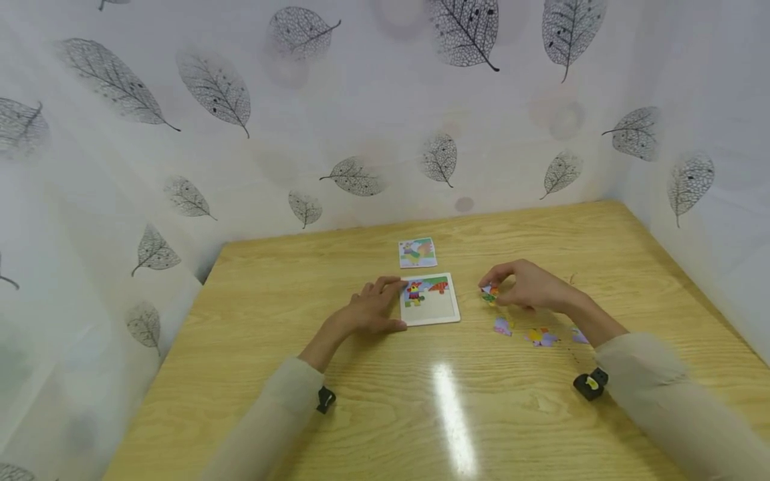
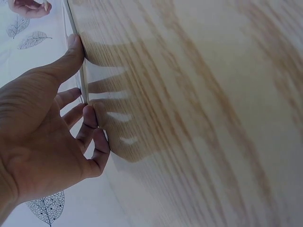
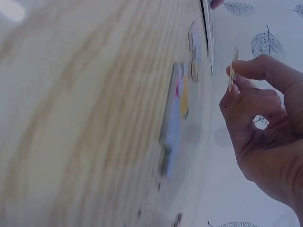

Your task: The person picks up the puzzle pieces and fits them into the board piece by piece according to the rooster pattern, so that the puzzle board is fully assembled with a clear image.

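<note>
A white-rimmed puzzle tray (image 1: 430, 320) lies on the table in the head view, with a few colourful pieces set along its upper part and bare backing below. My left hand (image 1: 375, 307) rests at its left side, thumb and fingers spread along the rim. In the left wrist view the left hand (image 2: 52, 113) touches the tray's thin edge. To the right of the tray, my right hand (image 1: 532, 287) pinches a colourful puzzle piece (image 1: 490, 294) above the table. The right wrist view shows that piece (image 3: 233, 71) edge-on between thumb and fingers of the right hand (image 3: 270, 113).
Several loose pieces lie below the right hand, among them a purple one (image 1: 502, 327) and a yellow-purple one (image 1: 541, 337). A square picture card (image 1: 417, 253) lies behind the tray. Leaf-patterned cloth (image 1: 373, 113) stands along the table's back and sides.
</note>
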Motion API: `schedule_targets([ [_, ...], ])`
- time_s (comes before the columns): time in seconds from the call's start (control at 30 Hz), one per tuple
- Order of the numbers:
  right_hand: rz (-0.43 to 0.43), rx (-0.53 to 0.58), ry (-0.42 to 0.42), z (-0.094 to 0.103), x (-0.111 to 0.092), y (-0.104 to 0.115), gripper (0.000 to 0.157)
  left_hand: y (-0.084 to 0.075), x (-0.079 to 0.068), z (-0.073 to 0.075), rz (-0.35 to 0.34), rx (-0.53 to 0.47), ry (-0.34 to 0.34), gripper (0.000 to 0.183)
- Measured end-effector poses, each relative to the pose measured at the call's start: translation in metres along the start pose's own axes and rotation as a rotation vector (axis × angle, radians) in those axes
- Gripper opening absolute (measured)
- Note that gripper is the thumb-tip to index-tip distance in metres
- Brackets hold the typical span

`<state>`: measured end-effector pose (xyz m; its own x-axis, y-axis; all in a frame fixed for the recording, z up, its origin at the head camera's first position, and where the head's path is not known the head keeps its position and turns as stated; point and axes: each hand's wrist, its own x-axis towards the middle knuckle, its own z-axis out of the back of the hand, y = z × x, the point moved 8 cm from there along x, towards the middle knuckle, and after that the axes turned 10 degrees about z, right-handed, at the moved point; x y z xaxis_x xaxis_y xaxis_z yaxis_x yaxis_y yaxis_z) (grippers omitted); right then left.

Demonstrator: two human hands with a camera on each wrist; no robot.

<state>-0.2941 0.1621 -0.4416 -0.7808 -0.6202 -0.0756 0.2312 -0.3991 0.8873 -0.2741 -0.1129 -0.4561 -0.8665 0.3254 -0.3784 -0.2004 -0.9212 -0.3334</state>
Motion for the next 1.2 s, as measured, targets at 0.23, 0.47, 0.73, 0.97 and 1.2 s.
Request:
schedule_targets([
  [0.23,0.031,0.015,0.010,-0.014,0.016,0.008,0.036,-0.001,-0.001,0.002,0.000,-0.012,-0.009,0.086],
  [0.47,0.081,0.015,0.023,-0.025,0.032,0.020,0.037,-0.002,-0.005,0.004,-0.001,-0.003,-0.014,0.086],
  [0.73,0.099,-0.053,0.032,-0.037,0.050,0.028,0.034,-0.003,-0.003,0.003,0.001,-0.006,-0.016,0.085],
  [0.97,0.101,-0.097,0.025,-0.045,0.058,0.031,0.031,0.000,0.002,-0.002,0.004,0.019,-0.016,0.087],
  [1.2,0.114,-0.096,0.025,-0.053,0.063,0.033,0.030,0.006,0.009,-0.005,0.015,0.009,-0.015,0.089],
])
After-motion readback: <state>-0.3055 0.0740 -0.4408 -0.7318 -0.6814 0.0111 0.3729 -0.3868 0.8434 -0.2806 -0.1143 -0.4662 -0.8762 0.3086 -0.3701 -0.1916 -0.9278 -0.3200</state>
